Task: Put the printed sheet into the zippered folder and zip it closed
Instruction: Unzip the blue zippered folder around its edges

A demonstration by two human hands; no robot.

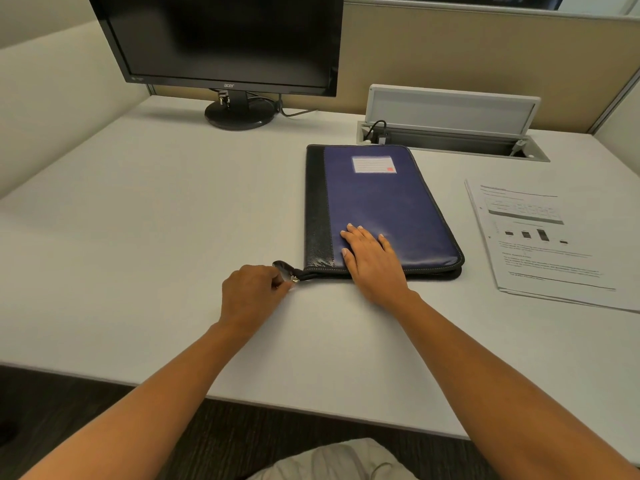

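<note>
The folder [381, 209] lies shut on the table [138, 237], pinned flat by the open right hand [370, 258]. The zip pull [294, 278] at its near left corner is pinched in the closed left hand [252, 292]. The sheet [543, 237] is seen on the table to the right, well apart, so the task is judged barely begun: unzipping, inserting and zipping remain.

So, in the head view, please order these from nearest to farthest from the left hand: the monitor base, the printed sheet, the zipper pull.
From the left hand:
1. Zipper pull, at its fingers, by the folder's near left corner.
2. Monitor base, straight behind, at the desk's back.
3. Printed sheet, far right, beyond the folder.
</note>
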